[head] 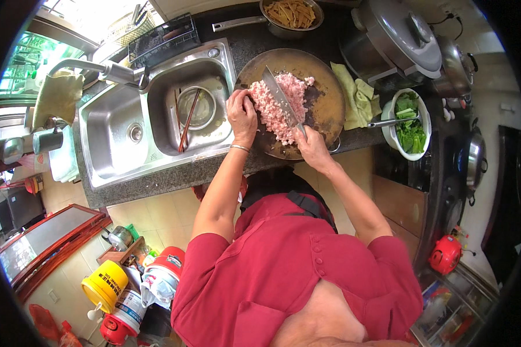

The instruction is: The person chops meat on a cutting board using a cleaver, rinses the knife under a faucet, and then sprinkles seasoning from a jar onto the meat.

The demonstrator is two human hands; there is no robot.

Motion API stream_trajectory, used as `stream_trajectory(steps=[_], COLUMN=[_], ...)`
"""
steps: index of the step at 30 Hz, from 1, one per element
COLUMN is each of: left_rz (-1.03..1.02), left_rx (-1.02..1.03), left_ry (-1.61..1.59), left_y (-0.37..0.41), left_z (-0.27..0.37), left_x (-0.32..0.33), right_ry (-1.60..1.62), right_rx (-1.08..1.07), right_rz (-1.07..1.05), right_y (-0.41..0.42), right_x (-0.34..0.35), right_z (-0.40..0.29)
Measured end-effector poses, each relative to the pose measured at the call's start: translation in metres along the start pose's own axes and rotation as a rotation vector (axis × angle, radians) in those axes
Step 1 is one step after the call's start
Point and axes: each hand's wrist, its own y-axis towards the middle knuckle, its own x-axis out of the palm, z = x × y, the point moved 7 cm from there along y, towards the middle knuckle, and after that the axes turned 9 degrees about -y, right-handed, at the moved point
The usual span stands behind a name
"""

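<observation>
My right hand (313,148) grips the handle of a cleaver (279,92), whose broad metal blade lies across a heap of chopped pink meat (267,113). The meat is spread over the left half of a round wooden chopping board (328,102). Bits of it cling to the blade. At the board's left edge, my left hand (242,113) rests with bent fingers against the side of the heap. Whether those fingers pinch any meat cannot be made out.
Left of the board is a double steel sink (113,130) holding a bowl (198,108) and chopsticks (189,119). A pan of brown strips (291,15) stands behind. On the right are a green cloth (351,99), a white bowl of greens (406,123) and a large lidded cooker (390,41).
</observation>
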Motion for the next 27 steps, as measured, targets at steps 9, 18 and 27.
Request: stream_trajectory(steps=[9,18,27], left_rz=[-0.185,-0.21,-0.22], left_rx=[-0.13,-0.355,-0.417], left_ry=[0.123,0.109,0.144], left_y=[0.016,0.028,0.034], left_z=[0.001,-0.006,0.0], left_x=[0.023,0.027,0.031], right_ry=[0.895,1.092,0.945], right_rx=[0.402,0.459,0.529], right_rz=[-0.1,-0.161,-0.448], right_y=[-0.022,-0.008,0.016], right_x=[-0.028,-0.04,-0.038], right_z=[0.06,0.119,0.114])
